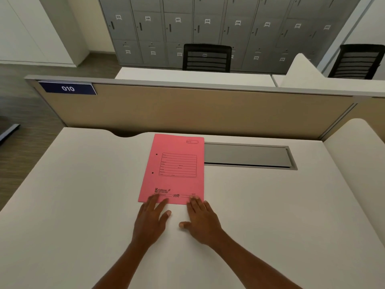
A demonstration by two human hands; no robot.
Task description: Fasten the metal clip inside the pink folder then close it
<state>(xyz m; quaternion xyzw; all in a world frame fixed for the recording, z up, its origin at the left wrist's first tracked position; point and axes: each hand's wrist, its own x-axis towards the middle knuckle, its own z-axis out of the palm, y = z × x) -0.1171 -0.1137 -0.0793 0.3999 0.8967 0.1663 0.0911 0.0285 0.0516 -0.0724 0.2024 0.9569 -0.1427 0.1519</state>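
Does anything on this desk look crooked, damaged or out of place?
Nothing much. The pink folder lies closed and flat on the desk, only slightly turned, its far right corner overlapping the grey cable flap. Both hands, left and right, rest open at its near edge.

Left hand [150, 221] and right hand [201, 220] lie flat, fingers [155, 202] spread forward.

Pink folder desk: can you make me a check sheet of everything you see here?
Surface: white desk, grey cable flap shut.
Job's things: pink folder closed, flat; metal clip hidden.
Clutter: nothing seen.
Grippers: left hand and right hand open, flat, fingertips on the folder's near edge.
Cables: nothing seen.
Surroundings: beige partition with sign 010, two black chairs, numbered grey lockers.
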